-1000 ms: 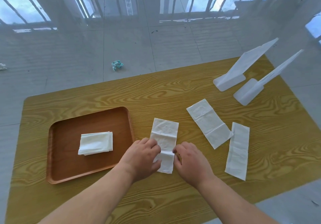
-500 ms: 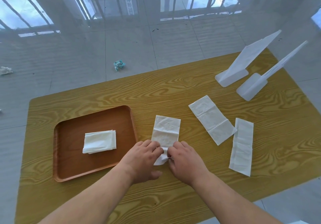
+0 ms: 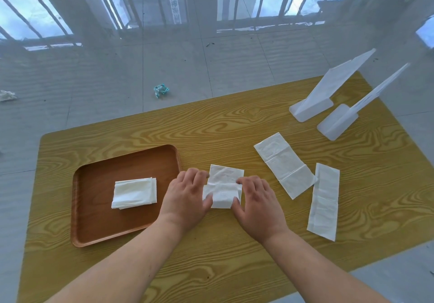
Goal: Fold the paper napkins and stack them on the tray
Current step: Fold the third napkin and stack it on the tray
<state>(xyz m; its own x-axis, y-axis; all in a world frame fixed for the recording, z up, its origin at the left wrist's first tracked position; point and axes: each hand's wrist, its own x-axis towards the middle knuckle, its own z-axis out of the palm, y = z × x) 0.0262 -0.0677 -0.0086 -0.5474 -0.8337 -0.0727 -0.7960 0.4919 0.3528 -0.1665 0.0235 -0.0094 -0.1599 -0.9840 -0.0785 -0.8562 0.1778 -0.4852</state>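
A white paper napkin [image 3: 224, 186] lies on the wooden table just right of the brown tray [image 3: 98, 230]. Its near third is folded up over the middle. My left hand [image 3: 185, 197] pinches the napkin's left edge, and my right hand [image 3: 257, 200] pinches its right edge. A small pile of folded napkins [image 3: 134, 192] rests in the middle of the tray. Two more napkins lie unfolded as long strips to the right, one slanted [image 3: 284, 164] and one nearly upright [image 3: 325, 200].
Two white plastic stands [image 3: 325, 93] [image 3: 345, 120] lean at the table's far right corner. The table's near edge runs under my forearms. A crumpled teal wrapper [image 3: 161, 90] and a white scrap [image 3: 7, 95] lie on the tiled floor beyond the table.
Both hands have lifted the napkin's near end and folded it away from me over the middle, so the napkin is now shorter. My hands moved forward with the fold.
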